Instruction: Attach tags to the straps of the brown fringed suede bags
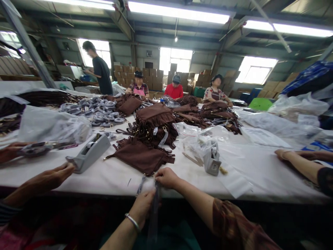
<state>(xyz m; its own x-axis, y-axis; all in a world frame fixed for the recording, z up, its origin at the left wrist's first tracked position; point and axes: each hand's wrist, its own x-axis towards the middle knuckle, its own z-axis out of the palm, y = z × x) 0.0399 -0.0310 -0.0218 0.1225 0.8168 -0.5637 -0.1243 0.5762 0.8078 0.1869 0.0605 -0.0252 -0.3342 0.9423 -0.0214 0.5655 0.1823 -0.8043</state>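
Note:
A brown fringed bag (142, 155) lies flat at the table's front edge, its lower corner with metal fittings toward me. My left hand (142, 207), with a silver bangle at the wrist, is closed around a plastic-wrapped strap (155, 211) that hangs over the edge. My right hand (166, 177) pinches the strap's upper end beside the bag's corner; its fingertips touch the fitting there. Another short wrapped piece (141, 184) hangs from the bag just left of my hands.
Brown bags (156, 118) are heaped behind, with wrapped straps (97, 109) to their left. Grey tape dispensers stand left (92, 152) and right (212, 163). Other people's hands (56, 175) are at both sides; several people are across the table (125, 185).

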